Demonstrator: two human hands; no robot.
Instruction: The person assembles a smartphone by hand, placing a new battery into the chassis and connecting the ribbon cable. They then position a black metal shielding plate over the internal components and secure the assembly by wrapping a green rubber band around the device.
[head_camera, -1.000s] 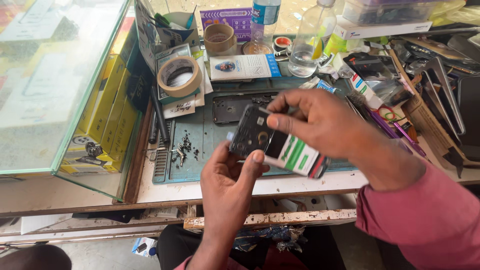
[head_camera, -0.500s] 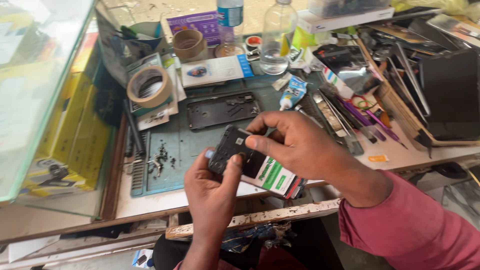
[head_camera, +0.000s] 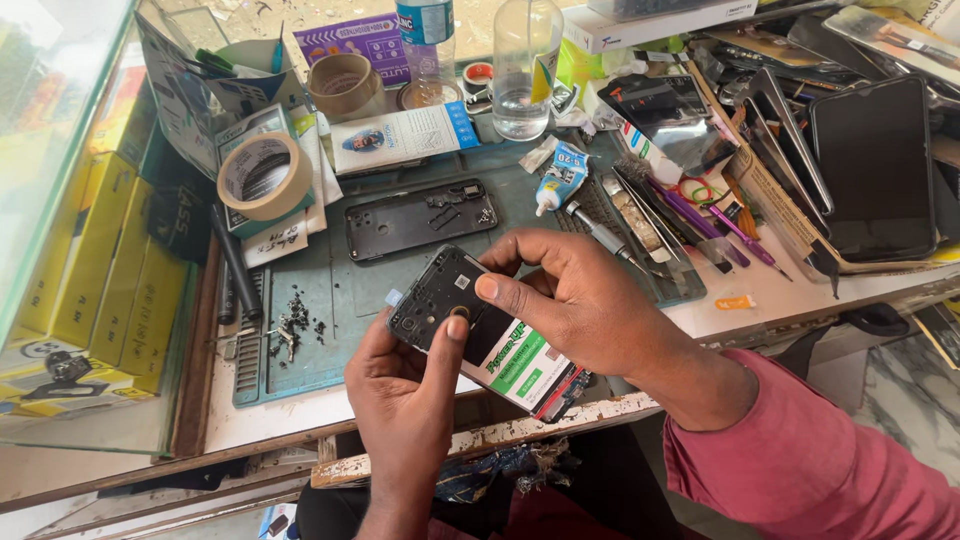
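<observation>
Since the earlier frame, both hands and phone (head_camera: 480, 335) shifted slightly toward the bench edge. Left hand (head_camera: 405, 395) cups it, thumb on frame; right hand (head_camera: 575, 300) pinches the top. Risk: loose screws (head_camera: 292, 325) on mat (head_camera: 360, 290) scatter if bumped; phone could slip off edge

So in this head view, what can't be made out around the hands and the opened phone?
- Opened phone: its middle and right edge are covered by the right hand; its underside faces away.
- Left hand: only the thumb shows on top; its fingers lie behind the phone.
- Loose screws on the green mat: too small to count.
- Black screens: cut off by the right edge.
</observation>
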